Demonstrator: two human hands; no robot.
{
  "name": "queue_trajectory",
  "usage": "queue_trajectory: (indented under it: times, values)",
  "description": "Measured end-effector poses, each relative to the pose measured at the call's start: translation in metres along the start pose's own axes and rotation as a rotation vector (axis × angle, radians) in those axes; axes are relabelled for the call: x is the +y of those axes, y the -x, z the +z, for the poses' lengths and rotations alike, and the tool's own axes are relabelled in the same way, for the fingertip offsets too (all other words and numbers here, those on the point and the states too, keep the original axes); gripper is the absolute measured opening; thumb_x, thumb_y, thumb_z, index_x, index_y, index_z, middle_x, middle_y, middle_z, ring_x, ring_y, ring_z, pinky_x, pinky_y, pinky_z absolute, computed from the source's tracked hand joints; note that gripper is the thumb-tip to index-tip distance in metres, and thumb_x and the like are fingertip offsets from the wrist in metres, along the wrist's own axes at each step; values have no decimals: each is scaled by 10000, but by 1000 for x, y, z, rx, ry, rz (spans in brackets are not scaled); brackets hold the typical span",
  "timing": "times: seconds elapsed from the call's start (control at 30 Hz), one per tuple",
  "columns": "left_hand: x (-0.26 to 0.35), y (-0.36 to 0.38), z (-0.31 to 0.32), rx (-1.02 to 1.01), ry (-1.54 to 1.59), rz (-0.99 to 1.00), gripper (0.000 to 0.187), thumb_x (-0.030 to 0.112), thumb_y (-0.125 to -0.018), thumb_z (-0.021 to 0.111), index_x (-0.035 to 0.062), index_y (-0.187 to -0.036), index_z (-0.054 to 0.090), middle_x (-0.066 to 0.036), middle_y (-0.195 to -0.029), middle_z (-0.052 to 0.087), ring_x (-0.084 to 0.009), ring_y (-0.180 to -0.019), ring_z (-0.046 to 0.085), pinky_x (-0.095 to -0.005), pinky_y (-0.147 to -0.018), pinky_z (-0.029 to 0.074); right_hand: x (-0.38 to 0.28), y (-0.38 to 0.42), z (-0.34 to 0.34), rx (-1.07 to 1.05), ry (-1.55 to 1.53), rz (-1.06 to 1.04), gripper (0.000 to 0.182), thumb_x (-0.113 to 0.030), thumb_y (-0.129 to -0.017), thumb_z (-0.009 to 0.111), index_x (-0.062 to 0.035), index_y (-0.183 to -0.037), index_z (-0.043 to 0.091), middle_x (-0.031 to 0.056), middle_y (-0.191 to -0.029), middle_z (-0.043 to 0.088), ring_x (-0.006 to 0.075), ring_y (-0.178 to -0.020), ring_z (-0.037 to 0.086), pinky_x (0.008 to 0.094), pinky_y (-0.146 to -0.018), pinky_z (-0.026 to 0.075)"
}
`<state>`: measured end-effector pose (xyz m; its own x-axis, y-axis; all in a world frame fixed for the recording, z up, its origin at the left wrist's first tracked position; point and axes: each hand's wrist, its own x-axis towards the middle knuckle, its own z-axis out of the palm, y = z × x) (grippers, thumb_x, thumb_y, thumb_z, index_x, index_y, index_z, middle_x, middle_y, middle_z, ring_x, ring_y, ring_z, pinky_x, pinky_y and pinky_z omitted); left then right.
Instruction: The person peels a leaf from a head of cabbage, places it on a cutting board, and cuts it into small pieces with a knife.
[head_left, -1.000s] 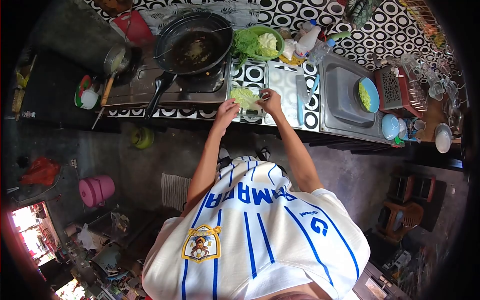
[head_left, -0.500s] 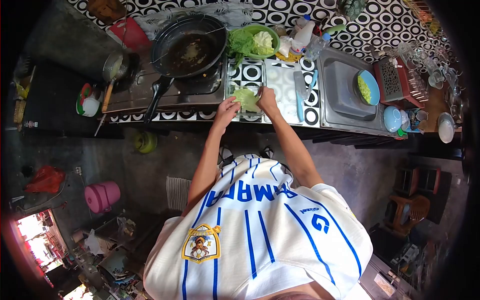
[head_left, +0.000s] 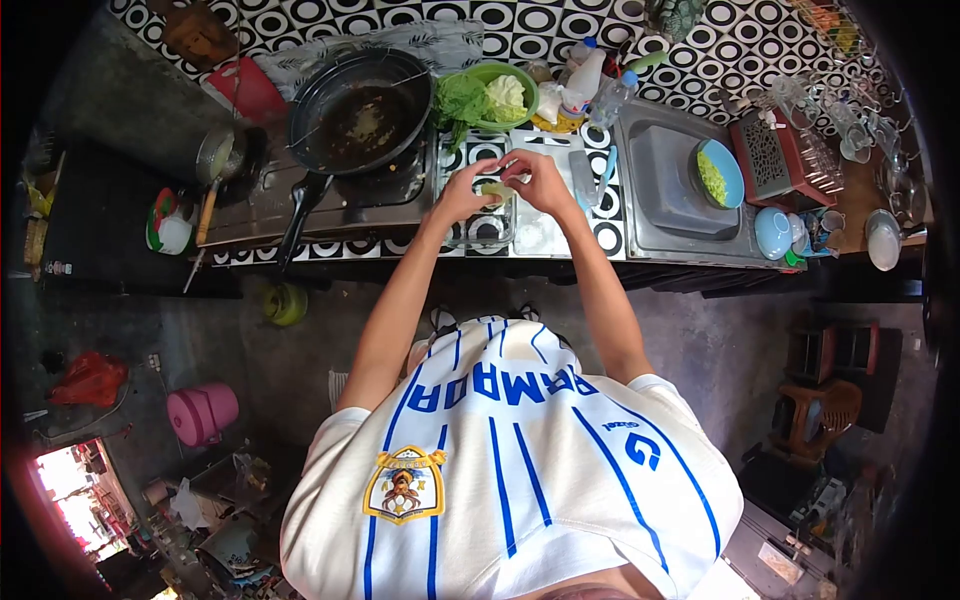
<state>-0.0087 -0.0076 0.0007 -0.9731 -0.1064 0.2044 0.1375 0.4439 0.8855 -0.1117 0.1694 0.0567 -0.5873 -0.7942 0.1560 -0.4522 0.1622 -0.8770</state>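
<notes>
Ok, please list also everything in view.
Stove: 1, grey-brown, left
Wok: 1, black, on stove
Basin: 1, green, right of wok
Leafy greens: 1 bunch, green, in basin
Cabbage: 1, pale green, in basin
Bottles: several, clear or white, right of basin
Glass dish: 1, clear, right of stove
Leaf: 1, pale green, near dish
Board: 1, white, right of dish
Knife: 1, grey blade, board's right edge
Sink: 1, grey, right of board
Bowl: 1, light blue, sink's right side
Shredded greens: 1 heap, green, in bowl
Bucket: 1, pink, lower left
Edge clutter: uncounted, mixed colours, edges
Shirt: 1, white and blue, foreground
Left hand: 1, bare, left of leaf
Right hand: 1, bare, right of leaf
</notes>
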Motion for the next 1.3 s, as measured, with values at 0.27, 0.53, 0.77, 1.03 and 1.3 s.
queue_trajectory:
  times: [0.27, 0.53, 0.77, 1.03, 1.3]
  values:
    - [1, 2, -2, -64, -38, -223, 371, 148, -787, 814, 0, -1112, 712, -140, -902, 739, -167, -842, 697, -304, -767, 530, -7, 12, -23, 146, -95, -3, 260, 107, -812, 728, 46, -1051, 646, 114, -906, 743, 176, -902, 734, 290, -821, 575]
    - [-32, 4, 5, 18, -174, -145, 365, 178, -774, 821, 38, -1098, 725, -152, -931, 749, -267, -888, 723, -361, -788, 544, 11, 20, -29, 216, -136, 6, 278, 121, -797, 728, 28, -1051, 666, 124, -903, 750, 184, -900, 741, 299, -829, 579]
    - [-39, 5, 8, 70, -177, -118, 323, 135, -789, 801, 30, -1082, 717, -138, -930, 752, -270, -896, 726, -366, -792, 542, 20, 31, -35, 273, -198, 37, 285, 131, -822, 710, 36, -1085, 653, 105, -931, 734, 166, -900, 726, 292, -843, 584]
    - [-31, 9, 6, 86, -147, -147, 291, 102, -812, 763, 52, -1095, 718, -121, -918, 753, -253, -895, 728, -362, -783, 540, 41, 58, -28, 70, 112, 165, 350, 103, -798, 724, -13, -1121, 658, 87, -889, 737, 142, -872, 712, 310, -797, 570]
    - [-12, 13, 30, 86, 118, -240, 307, 106, -868, 726, 63, -1170, 693, -87, -944, 731, -186, -825, 730, -314, -738, 564, 84, 81, -32, 240, -324, 232, 310, 71, -799, 707, -20, -1094, 672, 37, -942, 704, 130, -856, 664, 251, -757, 527]
